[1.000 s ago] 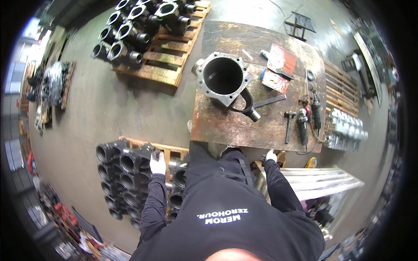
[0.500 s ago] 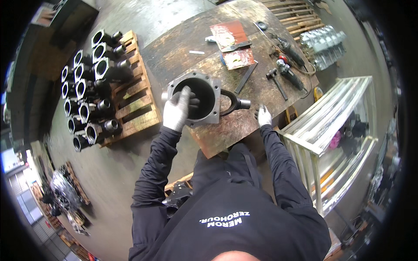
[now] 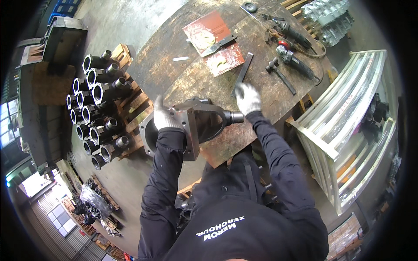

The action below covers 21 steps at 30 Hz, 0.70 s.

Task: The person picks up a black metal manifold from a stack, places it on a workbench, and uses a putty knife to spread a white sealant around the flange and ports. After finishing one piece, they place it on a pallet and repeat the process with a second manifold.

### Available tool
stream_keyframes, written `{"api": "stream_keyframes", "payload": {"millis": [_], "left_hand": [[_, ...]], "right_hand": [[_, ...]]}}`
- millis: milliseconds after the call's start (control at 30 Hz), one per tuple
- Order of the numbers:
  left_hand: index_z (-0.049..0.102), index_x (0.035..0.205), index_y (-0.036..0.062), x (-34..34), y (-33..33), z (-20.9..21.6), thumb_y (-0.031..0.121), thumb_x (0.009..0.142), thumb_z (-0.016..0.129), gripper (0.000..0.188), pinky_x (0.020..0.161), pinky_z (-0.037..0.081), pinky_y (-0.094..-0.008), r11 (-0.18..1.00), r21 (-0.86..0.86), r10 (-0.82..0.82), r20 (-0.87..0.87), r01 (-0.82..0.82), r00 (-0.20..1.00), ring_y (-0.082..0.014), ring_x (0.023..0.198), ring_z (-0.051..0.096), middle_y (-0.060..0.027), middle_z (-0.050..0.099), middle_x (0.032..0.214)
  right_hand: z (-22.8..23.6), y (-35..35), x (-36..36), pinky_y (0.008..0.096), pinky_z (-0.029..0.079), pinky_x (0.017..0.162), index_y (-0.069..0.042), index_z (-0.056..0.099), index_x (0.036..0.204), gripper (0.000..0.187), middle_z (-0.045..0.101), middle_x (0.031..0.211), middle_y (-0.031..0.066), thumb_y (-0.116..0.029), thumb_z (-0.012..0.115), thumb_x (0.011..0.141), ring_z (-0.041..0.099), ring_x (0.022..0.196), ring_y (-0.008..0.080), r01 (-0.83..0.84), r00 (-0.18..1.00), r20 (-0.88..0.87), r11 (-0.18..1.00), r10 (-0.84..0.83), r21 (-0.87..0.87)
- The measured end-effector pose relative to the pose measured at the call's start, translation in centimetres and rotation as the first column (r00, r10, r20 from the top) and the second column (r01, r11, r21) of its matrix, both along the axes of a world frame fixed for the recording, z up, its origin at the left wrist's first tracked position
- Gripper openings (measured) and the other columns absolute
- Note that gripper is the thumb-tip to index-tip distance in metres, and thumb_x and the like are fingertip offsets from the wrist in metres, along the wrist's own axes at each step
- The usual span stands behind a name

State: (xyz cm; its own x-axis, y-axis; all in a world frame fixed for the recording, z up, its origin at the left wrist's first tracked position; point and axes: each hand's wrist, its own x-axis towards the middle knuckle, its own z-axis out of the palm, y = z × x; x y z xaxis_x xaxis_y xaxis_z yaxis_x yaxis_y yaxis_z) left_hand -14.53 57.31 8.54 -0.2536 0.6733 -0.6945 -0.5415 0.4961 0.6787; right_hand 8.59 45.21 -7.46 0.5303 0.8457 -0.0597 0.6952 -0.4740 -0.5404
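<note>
A dark metal housing (image 3: 203, 124) lies tilted on its side at the table's near edge, its square bolt-holed flange turned left and a short bright shaft end pointing right. My left hand (image 3: 164, 116), in a whitish work glove, grips the flange at its rim; some of its fingers are hidden. My gloved right hand (image 3: 249, 99) is at the near end of a flat dark bar (image 3: 244, 71), which resembles a file and lies on the table. Motion blurs that hand, and whether its fingers close on the bar cannot be made out.
On the worn table (image 3: 163, 52) lie a putty knife (image 3: 221, 44) on smeared red sheets (image 3: 207, 29), a hammer (image 3: 282, 78) and two angle grinders (image 3: 292, 60). Similar housings (image 3: 102, 93) stand on a pallet at left. A wrapped white frame (image 3: 333, 126) stands at right.
The housing has tipped, its open flange turning from upward to leftward, with my left hand now at the rim. My right hand has moved from the table edge to the flat bar.
</note>
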Motion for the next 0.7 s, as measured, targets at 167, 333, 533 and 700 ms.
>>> {"api": "stream_keyframes", "payload": {"millis": [167,333,533,700], "left_hand": [[0.055,0.086,0.0081,0.0,-0.5,-0.5,0.023,0.088,0.070,0.021,0.052,0.052,-0.0397,0.999,-0.025,-0.041,-0.225,0.037,0.974,-0.0240,0.055,0.056,-0.0065,0.051,0.068],[0.057,0.082,0.0090,0.3,-0.8,0.6,0.026,0.086,0.072,0.023,0.049,0.049,-0.0371,0.995,-0.097,-0.061,-0.313,0.032,0.948,-0.0216,0.052,0.053,-0.0041,0.050,0.068],[0.060,0.083,0.0098,0.6,-1.2,0.7,0.024,0.087,0.071,0.019,0.061,0.047,-0.0313,0.998,-0.054,-0.033,-0.364,0.014,0.931,-0.0177,0.063,0.054,-0.0015,0.051,0.068],[0.061,0.084,0.0081,-0.1,-0.9,-0.5,0.022,0.086,0.070,0.017,0.063,0.047,-0.0342,0.998,-0.025,-0.059,-0.289,0.054,0.956,-0.0181,0.066,0.053,-0.0028,0.052,0.074]], "right_hand": [[1.8,14.1,8.5,0.0478,0.042,0.114,-0.017,0.062,0.139,0.046,0.062,0.142,0.0062,-0.012,0.062,0.093,0.057,0.129,0.0301,-0.353,0.918,0.250,0.922,0.308,0.157],[1.0,22.3,10.1,0.0454,0.044,0.112,-0.017,0.063,0.136,0.040,0.061,0.138,0.0075,-0.021,0.061,0.096,0.054,0.133,0.0292,-0.491,0.808,0.269,0.851,0.524,-0.184],[0.6,20.6,11.4,0.0472,0.049,0.103,-0.012,0.060,0.130,0.031,0.066,0.121,0.0162,-0.019,0.051,0.101,0.064,0.116,0.0328,-0.422,0.818,0.364,0.895,0.446,-0.148],[0.3,8.6,9.8,0.0463,0.055,0.098,0.000,0.060,0.130,0.042,0.072,0.116,0.0226,-0.028,0.064,0.100,0.070,0.108,0.0403,0.078,0.973,-0.229,0.970,-0.023,0.231]]}}
